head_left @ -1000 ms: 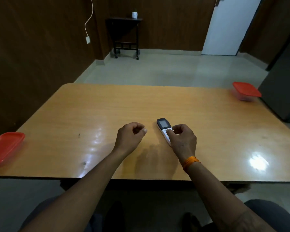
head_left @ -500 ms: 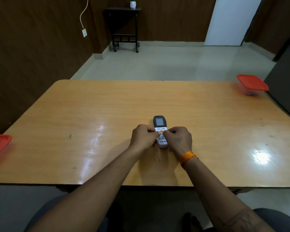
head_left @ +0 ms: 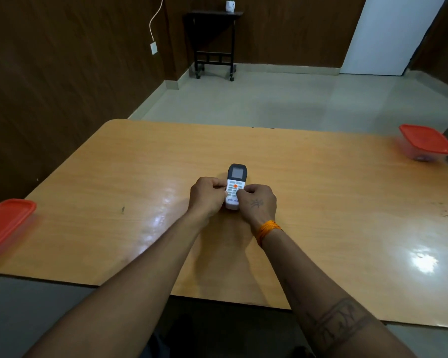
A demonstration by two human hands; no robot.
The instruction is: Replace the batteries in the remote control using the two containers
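Observation:
A white remote control [head_left: 235, 182] with a dark screen end and an orange button lies face up in the middle of the wooden table [head_left: 321, 208]. My left hand [head_left: 207, 197] grips its left side and my right hand [head_left: 257, 204] grips its right side, thumbs on the button face. The lower end of the remote is partly hidden by my fingers. A red-lidded container [head_left: 426, 142] stands at the far right corner. Another red-lidded container [head_left: 5, 224] sits at the left edge, lid on.
Beyond the table lies a pale tiled floor. A dark side table [head_left: 212, 42] on wheels stands against the brown back wall, with a small white pot on top. A white door [head_left: 388, 34] is at the back right.
My left hand came from the left and took hold of the remote beside my right hand. The remote turned to point straight away from me. The view tilted down slightly.

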